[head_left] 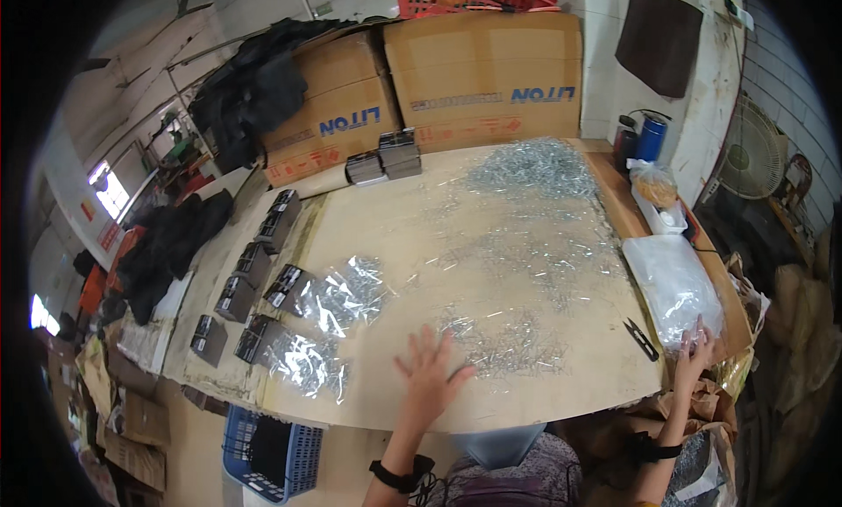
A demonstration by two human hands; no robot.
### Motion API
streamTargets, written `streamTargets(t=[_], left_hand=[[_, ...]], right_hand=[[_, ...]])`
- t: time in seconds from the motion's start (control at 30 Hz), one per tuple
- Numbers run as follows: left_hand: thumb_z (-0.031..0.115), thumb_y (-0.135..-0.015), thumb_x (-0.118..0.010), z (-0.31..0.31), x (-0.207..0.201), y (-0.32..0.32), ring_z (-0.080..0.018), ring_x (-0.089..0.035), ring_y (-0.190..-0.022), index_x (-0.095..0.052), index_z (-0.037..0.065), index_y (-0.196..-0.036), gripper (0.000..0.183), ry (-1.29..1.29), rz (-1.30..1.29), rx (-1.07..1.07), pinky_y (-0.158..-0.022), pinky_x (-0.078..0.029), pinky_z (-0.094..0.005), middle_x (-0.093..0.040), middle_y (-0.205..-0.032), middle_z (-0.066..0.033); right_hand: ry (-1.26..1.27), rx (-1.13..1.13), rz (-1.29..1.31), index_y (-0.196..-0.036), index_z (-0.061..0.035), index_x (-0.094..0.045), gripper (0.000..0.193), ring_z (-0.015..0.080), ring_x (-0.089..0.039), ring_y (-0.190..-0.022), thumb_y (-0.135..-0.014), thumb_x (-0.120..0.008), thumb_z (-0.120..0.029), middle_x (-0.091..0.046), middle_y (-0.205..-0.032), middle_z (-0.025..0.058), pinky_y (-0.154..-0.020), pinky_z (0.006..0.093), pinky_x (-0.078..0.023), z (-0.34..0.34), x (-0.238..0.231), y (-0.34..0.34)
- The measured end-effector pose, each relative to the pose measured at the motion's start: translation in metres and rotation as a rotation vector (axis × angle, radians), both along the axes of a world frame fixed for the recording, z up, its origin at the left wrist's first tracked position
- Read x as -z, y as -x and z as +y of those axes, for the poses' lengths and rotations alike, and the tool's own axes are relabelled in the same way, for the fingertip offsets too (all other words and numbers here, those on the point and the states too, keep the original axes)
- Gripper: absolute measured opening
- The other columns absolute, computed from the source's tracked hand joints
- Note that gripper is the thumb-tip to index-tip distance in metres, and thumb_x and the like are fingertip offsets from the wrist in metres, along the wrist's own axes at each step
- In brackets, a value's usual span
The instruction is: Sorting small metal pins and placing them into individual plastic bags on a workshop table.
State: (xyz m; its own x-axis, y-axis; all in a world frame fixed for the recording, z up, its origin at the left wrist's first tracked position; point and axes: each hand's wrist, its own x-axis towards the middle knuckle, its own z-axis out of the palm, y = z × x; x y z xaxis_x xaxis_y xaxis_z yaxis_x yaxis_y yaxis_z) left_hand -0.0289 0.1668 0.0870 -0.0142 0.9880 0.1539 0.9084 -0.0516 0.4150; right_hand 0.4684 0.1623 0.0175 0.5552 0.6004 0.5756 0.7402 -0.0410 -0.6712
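Note:
My left hand [428, 377] is over the front middle of the pale tabletop [386, 400], its fingers spread and nothing in it. Just right of it lies a loose scatter of thin, shiny metal pins [517, 345]. At the right edge my right hand [695, 356] rests its outstretched fingers on the near end of a stack of clear plastic bags [674, 283]. Black thread snips [642, 340] lie beside that stack. To the left are two clear plastic bags, one farther back [351, 292] and one nearer [307, 362], each beside a stack of dark cards [261, 339].
A larger heap of metal pins [535, 167] covers the far right. More dark card stacks [235, 298] line the left side. Two cardboard boxes [482, 73] stand at the back. A blue bottle [650, 139] is at right; a blue basket [303, 459] sits below the front edge.

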Motion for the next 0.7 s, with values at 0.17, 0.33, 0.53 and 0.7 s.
streamTargets(t=[0.17, 0.33, 0.53, 0.7], left_hand=[[0.045, -0.090, -0.063, 0.006, 0.013, -0.018, -0.0397, -0.023, -0.143, -0.044, 0.007, -0.142, 0.067, -0.044, 0.045, 0.237, -0.110, -0.016, -0.0661, -0.032, -0.154, -0.0160], [0.033, -0.089, -0.067, -0.002, 0.012, -0.004, -0.0398, -0.037, -0.134, -0.051, 0.004, -0.134, 0.056, -0.147, -0.116, 0.246, -0.110, -0.027, -0.0568, -0.038, -0.149, -0.0188], [0.026, -0.091, -0.065, -0.005, 0.014, 0.039, -0.0494, -0.039, -0.129, -0.050, -0.004, -0.129, 0.051, -0.355, -0.284, 0.068, -0.110, -0.028, -0.0538, -0.038, -0.141, -0.0330], [0.029, -0.091, -0.064, -0.007, 0.022, 0.065, -0.0519, -0.035, -0.131, -0.048, -0.004, -0.132, 0.056, -0.318, -0.174, -0.020, -0.110, -0.027, -0.0567, -0.033, -0.144, -0.0360]], right_hand=[[0.066, 0.219, -0.361, -0.119, -0.0139, -0.067, 0.031, 0.0341, -0.051, -0.108, -0.089, -0.067, -0.023, -0.054, -0.123, 0.0165, -0.094, 0.0440, -0.037, 0.007, -0.017, 0.009], [0.089, 0.185, -0.300, -0.101, -0.0083, -0.070, 0.019, 0.0313, -0.052, -0.110, -0.084, -0.068, -0.017, -0.058, -0.113, 0.0115, -0.093, 0.0432, -0.036, 0.000, -0.027, 0.009], [-0.008, 0.266, -0.419, -0.103, -0.0049, -0.066, 0.022, 0.0257, -0.057, -0.102, -0.082, -0.064, -0.005, -0.062, -0.104, 0.0102, -0.086, 0.0386, -0.042, -0.018, -0.111, 0.036], [0.057, -0.673, -0.160, -0.103, 0.0016, -0.063, 0.023, 0.0233, -0.061, -0.092, -0.082, -0.068, -0.005, -0.064, -0.096, 0.0122, -0.083, 0.0337, -0.046, 0.036, -0.209, 0.170]])
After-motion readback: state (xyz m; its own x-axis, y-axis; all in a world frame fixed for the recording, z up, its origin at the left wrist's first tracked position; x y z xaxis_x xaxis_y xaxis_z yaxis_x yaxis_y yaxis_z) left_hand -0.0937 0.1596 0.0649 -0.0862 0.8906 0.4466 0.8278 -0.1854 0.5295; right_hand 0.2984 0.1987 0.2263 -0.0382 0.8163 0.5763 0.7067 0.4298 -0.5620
